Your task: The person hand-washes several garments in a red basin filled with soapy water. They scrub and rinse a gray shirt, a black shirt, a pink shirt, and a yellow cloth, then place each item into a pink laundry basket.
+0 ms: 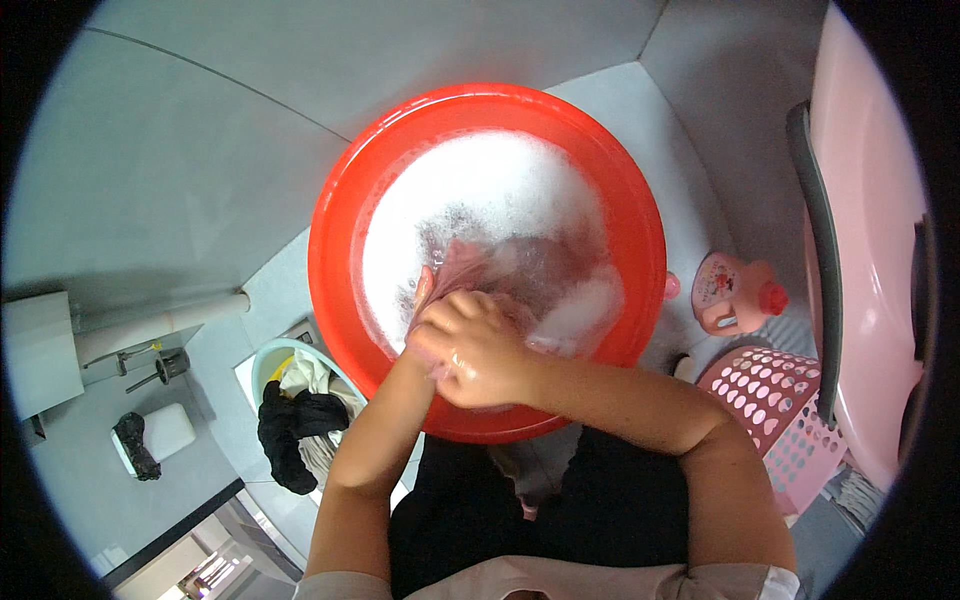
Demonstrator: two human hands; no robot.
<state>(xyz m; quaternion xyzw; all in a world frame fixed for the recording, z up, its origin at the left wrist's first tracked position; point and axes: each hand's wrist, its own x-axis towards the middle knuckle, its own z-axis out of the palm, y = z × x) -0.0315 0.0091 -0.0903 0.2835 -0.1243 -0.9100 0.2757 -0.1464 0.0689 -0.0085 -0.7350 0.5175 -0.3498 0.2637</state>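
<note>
A large red plastic basin (487, 431) of sudsy water stands in front of me, with thick white foam (480, 172) over its far side. A wet mauve cloth (459, 268) rises out of the water near the basin's middle. My right hand (472, 349) is closed in a fist on the cloth, above the near side of the basin. Under it and to its left is my left hand (423, 289), mostly hidden by the right one; a fingertip shows against the cloth. Both hands are wet, and the lower part of the cloth is hidden under water.
At left, a pale blue tub (281, 346) holds clothes, with a black garment (300, 424) draped over its rim. A pink detergent bottle (731, 292), a perforated pink basket (765, 397) and a large pink basin (862, 225) are at right. A grey wall (225, 150) rises beyond.
</note>
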